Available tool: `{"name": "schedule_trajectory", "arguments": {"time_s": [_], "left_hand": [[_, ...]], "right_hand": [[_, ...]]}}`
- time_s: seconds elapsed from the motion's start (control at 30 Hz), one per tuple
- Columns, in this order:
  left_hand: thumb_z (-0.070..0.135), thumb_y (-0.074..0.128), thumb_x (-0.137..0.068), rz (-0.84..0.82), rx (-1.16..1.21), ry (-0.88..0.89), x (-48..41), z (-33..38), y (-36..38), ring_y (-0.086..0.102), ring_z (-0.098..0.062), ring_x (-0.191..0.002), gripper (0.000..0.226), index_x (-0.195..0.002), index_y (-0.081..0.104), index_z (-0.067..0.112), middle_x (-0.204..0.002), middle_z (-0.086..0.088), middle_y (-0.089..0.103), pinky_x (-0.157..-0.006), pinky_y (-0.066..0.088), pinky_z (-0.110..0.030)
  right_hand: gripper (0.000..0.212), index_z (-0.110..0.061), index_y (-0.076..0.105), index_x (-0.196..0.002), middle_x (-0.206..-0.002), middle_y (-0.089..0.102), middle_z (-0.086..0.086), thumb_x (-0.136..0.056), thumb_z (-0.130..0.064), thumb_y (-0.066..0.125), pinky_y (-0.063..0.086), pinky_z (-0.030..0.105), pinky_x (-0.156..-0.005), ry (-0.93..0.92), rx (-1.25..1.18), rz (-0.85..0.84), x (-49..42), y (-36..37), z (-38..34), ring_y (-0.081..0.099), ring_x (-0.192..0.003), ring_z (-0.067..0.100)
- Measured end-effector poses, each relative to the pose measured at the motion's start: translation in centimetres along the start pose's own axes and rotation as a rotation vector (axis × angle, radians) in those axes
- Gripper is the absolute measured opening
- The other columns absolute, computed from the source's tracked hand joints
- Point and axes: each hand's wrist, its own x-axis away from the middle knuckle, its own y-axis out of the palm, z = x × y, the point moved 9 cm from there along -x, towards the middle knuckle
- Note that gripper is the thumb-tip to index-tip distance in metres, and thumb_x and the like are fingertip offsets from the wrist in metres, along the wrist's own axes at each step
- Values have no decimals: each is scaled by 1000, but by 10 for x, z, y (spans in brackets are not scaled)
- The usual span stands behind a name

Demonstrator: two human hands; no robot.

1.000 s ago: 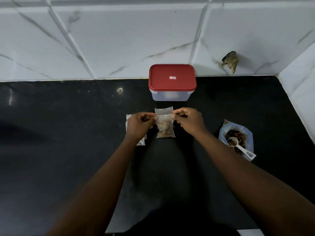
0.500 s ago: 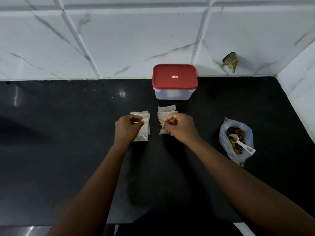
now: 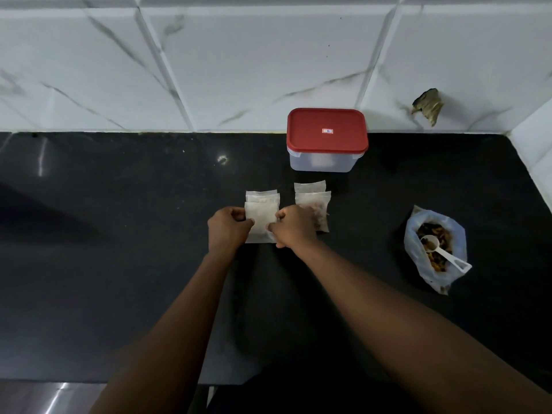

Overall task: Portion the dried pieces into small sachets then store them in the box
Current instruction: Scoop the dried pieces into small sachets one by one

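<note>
head view: just in front of the box point(image 3: 327, 158), an apparently empty sachet point(image 3: 260, 224) is pinched at its side edges by the left hand point(image 3: 227, 230) and the right hand point(image 3: 294, 228). a filled sachet point(image 3: 315, 204) is laid nearer the box, which is lidded. dried pieces remain in the bag point(image 3: 418, 234) to its right, so more filling and all the storing are judged undone.

On the worktop point(image 3: 119, 264) the box point(image 3: 325, 162) stands at the back, against the wall point(image 3: 239, 70). Before it we have two piles of sachets side by side, the left pile point(image 3: 261, 197) and the right pile point(image 3: 310, 198). Our left hand point(image 3: 227, 230) and right hand point(image 3: 295, 230) pinch the left pile's top sachet point(image 3: 260, 222) at its sides. Well to the right lies the bag point(image 3: 434, 218), with the scoop point(image 3: 442, 253) in it.
</note>
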Motion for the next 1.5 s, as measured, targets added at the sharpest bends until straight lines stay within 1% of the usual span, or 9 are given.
{"name": "schedule_trajectory", "arguments": {"time_s": [0.2,0.43,0.6,0.77,0.93,1.13,1.27,1.37,1.5], "left_hand": [[11,76,-92,-18,43,-28,-1,-6,5,60,2,-79,26,-117,71,13,-102,2,70,-62,43,-11],[12,67,-97,-62,187,-10,4,0,7,64,-3,-87,22,-117,74,18,-110,1,74,-69,45,-14],[8,60,-99,-158,320,33,15,14,11,72,-21,-100,19,-105,75,19,-101,-1,76,-89,58,-36],[5,57,-99,-255,294,158,30,41,19,70,-17,-98,21,-104,75,14,-106,-2,75,-85,53,-29],[-1,53,-99,-314,280,252,47,68,39,67,-14,-96,24,-100,73,11,-101,-2,73,-83,48,-23],[0,49,-101,-407,281,393,72,103,69,66,-12,-101,36,-91,73,24,-100,3,73,-89,50,-26],[4,48,-102,-491,277,425,85,116,95,65,-22,-103,27,-96,72,16,-100,-4,72,-95,51,-36],[19,52,-99,-545,254,444,95,122,116,62,-17,-115,26,-118,67,26,-118,2,67,-102,51,-42],[40,76,-79,-574,57,616,118,138,135,38,-8,-142,82,-151,37,41,-151,13,43,-113,38,-37]], "right_hand": [[27,-11,63,-113,-89,65,2,-89,-17,74,64,38,-61,45,62,26,5,1,-2,73,-61,20],[25,-11,65,-112,-89,68,2,-89,-17,74,63,44,-60,0,-118,47,13,-12,-4,72,-63,23],[18,-19,65,-97,-85,65,-4,-84,-19,78,61,36,-74,-203,-114,156,26,-54,-17,66,-79,11],[21,-21,69,-104,-98,62,-5,-84,-23,78,56,23,-79,-339,-46,115,44,-91,-21,62,-84,8],[14,-22,77,-104,-97,72,-14,-92,-28,72,49,7,-72,-293,-92,11,53,-109,-2,65,-86,-6],[13,-28,75,-103,-90,75,-12,-90,-25,75,50,12,-65,-188,-233,-16,64,-134,28,68,-79,-4],[9,-23,79,-97,-85,77,-4,-90,-24,74,58,26,-70,-100,-371,-89,70,-148,54,70,-77,8],[8,-18,78,-97,-89,77,1,-92,-21,73,62,30,-71,-50,-451,-78,75,-163,70,74,-83,14],[9,-13,76,-99,-100,75,14,-93,-15,69,60,29,-68,-30,-520,-4,82,-186,85,74,-91,23]]}}
